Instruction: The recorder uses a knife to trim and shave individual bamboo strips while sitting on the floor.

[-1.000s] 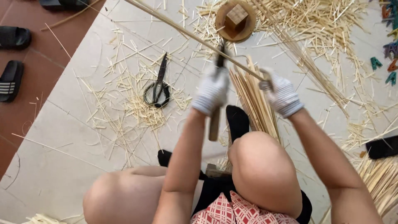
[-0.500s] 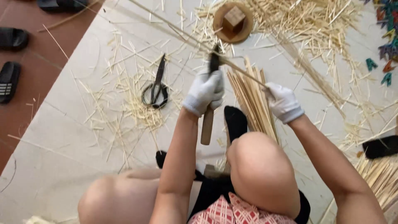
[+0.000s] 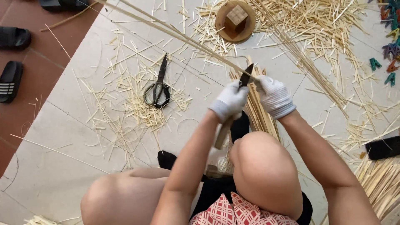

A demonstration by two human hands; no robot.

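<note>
At frame centre the gloved left hand (image 3: pixel 230 101) is closed on a knife (image 3: pixel 233 109), its wooden handle low, its dark blade pointing up and right. Just beside it, the gloved right hand (image 3: pixel 275 96) pinches a long bamboo strip (image 3: pixel 175 34) running toward the upper left. Farther left lie scissors (image 3: pixel 157 85).

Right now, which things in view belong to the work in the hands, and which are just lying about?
In use:
- left hand gripping the knife
- right hand holding the long bamboo strip
- bundle of split strips under the hands

Lying about:
- black scissors
- round wooden block
- black sandals
- coloured clips
- scattered shavings
</note>
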